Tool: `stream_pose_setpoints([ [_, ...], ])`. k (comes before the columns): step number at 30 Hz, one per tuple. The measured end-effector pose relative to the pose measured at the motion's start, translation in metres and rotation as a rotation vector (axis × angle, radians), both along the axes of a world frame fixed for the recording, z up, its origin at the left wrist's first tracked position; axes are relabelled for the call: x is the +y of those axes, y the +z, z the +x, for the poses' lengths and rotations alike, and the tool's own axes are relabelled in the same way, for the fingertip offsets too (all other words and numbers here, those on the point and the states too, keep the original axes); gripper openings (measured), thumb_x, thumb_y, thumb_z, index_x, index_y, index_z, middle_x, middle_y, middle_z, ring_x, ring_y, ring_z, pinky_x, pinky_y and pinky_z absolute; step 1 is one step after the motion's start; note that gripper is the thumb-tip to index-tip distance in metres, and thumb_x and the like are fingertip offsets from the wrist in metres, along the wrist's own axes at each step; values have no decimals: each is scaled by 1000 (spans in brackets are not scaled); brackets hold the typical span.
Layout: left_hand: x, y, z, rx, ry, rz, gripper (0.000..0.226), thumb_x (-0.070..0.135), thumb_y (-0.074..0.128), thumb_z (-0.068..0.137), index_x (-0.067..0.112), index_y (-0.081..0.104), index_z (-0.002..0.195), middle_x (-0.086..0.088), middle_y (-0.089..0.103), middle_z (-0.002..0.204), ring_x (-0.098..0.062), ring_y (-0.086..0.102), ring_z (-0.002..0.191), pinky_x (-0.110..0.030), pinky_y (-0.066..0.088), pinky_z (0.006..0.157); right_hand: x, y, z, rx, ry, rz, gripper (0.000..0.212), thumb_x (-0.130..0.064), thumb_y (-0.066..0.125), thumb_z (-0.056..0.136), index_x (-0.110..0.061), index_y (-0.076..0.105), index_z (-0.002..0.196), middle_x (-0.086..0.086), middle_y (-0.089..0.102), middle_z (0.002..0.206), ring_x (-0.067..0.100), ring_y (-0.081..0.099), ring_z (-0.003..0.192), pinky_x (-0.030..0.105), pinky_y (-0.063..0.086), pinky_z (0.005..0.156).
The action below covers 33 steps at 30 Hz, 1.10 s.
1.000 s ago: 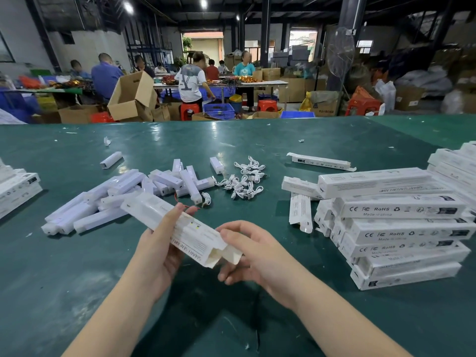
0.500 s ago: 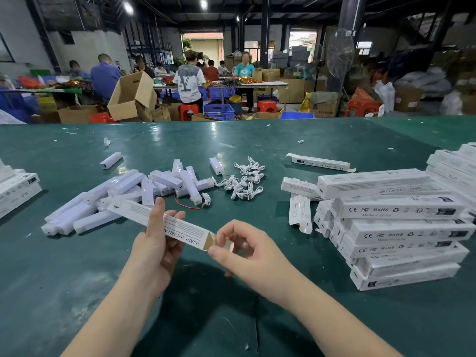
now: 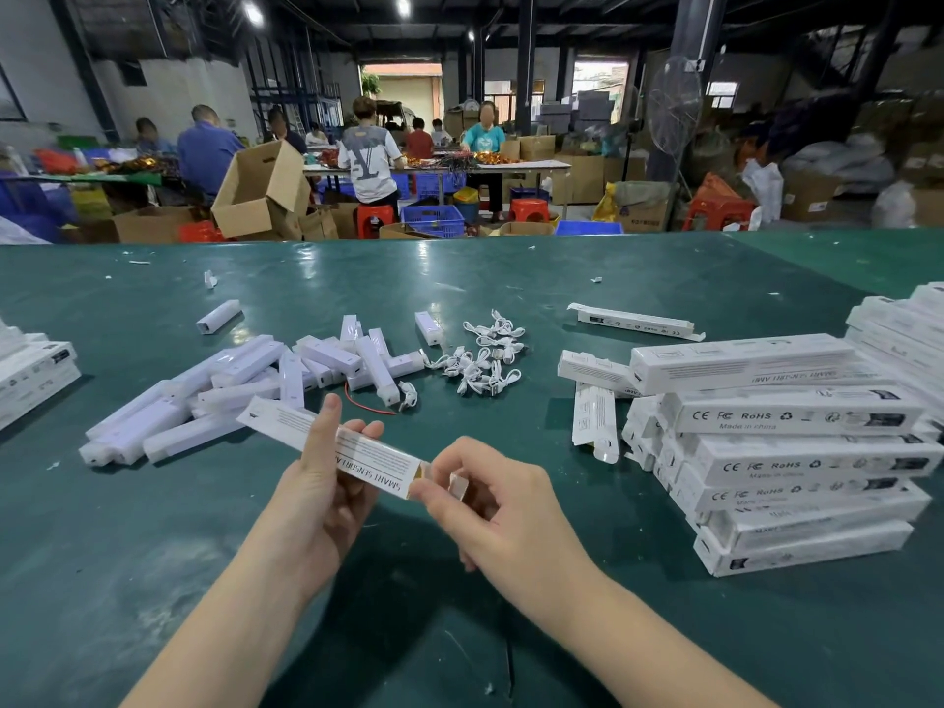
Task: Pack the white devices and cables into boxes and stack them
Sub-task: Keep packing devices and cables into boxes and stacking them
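white carton (image 3: pixel 352 448) at lower centre, above the green table (image 3: pixel 587 278): your left hand (image 3: pixel 327 482) grips its middle, your right hand (image 3: pixel 490 508) pinches its end flap. loose devices (image 3: pixel 245 380) lie left, cables (image 3: pixel 485 357) centre, stacked boxes (image 3: pixel 797 452) right.

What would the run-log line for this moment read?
left hand: grips box | right hand: pinches end flap | stack: right | devices: loose

Ceiling lamps (image 3: pixel 403 3) glare on the table (image 3: pixel 357 278); edges bow, background soft.
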<state>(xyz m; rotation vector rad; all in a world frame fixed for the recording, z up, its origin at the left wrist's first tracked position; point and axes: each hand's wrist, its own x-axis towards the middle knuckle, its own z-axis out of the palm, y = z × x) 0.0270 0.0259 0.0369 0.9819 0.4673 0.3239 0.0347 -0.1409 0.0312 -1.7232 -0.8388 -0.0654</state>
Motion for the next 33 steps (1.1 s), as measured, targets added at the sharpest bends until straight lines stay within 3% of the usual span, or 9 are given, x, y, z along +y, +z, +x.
stream_pose_setpoints([
  [4, 2, -2, 0, -9, 2, 23, 56, 59, 66, 56, 18, 59, 95, 11, 74, 75, -7, 61, 74, -21, 51, 68, 2, -2, 0, 23, 25, -25, 18, -39, 58, 91, -24, 59, 81, -16, 52, 60, 17, 49, 51, 36, 46, 56],
  [6, 3, -2, 0, -7, 7, 25, 56, 59, 67, 57, 18, 60, 94, 11, 74, 76, -7, 59, 72, -16, 54, 59, 3, -2, -1, 113, 87, -5, 21, -46, 52, 90, -26, 58, 82, -11, 54, 63, 12, 50, 51, 37, 48, 56],
  [9, 2, 0, 0, 28, 42, -2, 40, 57, 64, 78, 19, 60, 92, 12, 74, 72, -6, 56, 65, -10, 46, 42, 4, -2, -2, 248, 177, 83, 22, -44, 47, 88, -24, 58, 88, -5, 55, 67, 15, 53, 51, 33, 49, 53],
  [12, 1, -1, 0, 43, 25, 27, 39, 57, 60, 82, 20, 61, 93, 13, 73, 72, -6, 55, 67, -12, 46, 45, 5, -2, -3, 310, 198, 143, 9, -32, 53, 92, -24, 50, 92, -2, 54, 65, 18, 52, 53, 33, 49, 53],
  [15, 0, -2, 0, 25, 2, 56, 41, 57, 59, 80, 19, 60, 95, 12, 73, 71, -7, 59, 71, -20, 49, 66, 5, -1, -1, 394, 216, 199, 13, -19, 59, 95, -19, 46, 95, -1, 52, 63, 18, 50, 51, 32, 50, 52],
  [17, -1, -1, 0, 19, -11, 55, 45, 59, 60, 76, 19, 60, 95, 12, 73, 71, -6, 59, 71, -21, 47, 69, 5, 1, 0, 442, 247, 235, 16, -11, 60, 96, -14, 44, 96, -1, 51, 60, 17, 49, 48, 30, 50, 49],
  [21, -2, 1, -2, 9, -50, 85, 62, 64, 59, 53, 20, 59, 96, 14, 72, 69, -5, 59, 69, -21, 46, 69, 5, 4, 1, 508, 290, 275, 21, -5, 63, 93, -10, 43, 97, 1, 50, 54, 16, 49, 44, 27, 50, 47],
  [27, -1, 1, -3, 16, -51, 77, 70, 66, 64, 43, 19, 59, 95, 12, 72, 69, -4, 64, 63, -24, 49, 72, 5, 4, 3, 535, 280, 258, 20, -9, 64, 92, -11, 45, 97, 0, 54, 54, 16, 49, 45, 29, 50, 47],
  [33, -2, 2, -4, -11, -49, 0, 58, 59, 66, 52, 18, 58, 92, 9, 73, 70, -1, 66, 58, -19, 51, 61, 4, 4, 5, 539, 301, 280, 17, -14, 62, 91, -11, 47, 99, 2, 52, 56, 16, 51, 44, 29, 51, 47],
])
